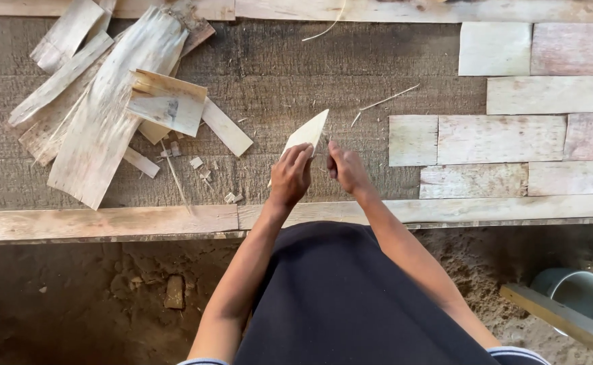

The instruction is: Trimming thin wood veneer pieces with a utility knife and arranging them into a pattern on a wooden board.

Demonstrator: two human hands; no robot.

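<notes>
- Gripping a pale strip (304, 138), the left hand (291, 176) has its fingers curled and pressed together over the strip's near part; the strip's pointed far end rises free, tilted up and to the right.
- Right hand (346, 169): fingers closed into a loose fist just right of the strip, seemingly around a thin tool that is too small to make out; whether it touches the strip cannot be told.
- Both hands sit close together over the middle of the bench (276, 74), just beyond its near rail (107, 222).
- Far left: a loose heap of sheets (107, 101), long and overlapping, with one folded piece (168, 101) lying on top; small offcuts (202, 172) are scattered between heap and hands.
- Right: cut pieces (499, 138), rectangular, laid flat edge to edge in rows, well apart from the hands.
- Thin slivers (388, 99) lie on the bench beyond the hands; nothing stands between the hands and the strip.
- Materials: sheets and pieces are pale, fibrous, lengthwise-grained; the bench is rough, grey and weathered.
- Near right, on sandy ground (107, 297): a grey-green bucket (574, 290) partly under a plank (560, 321).
</notes>
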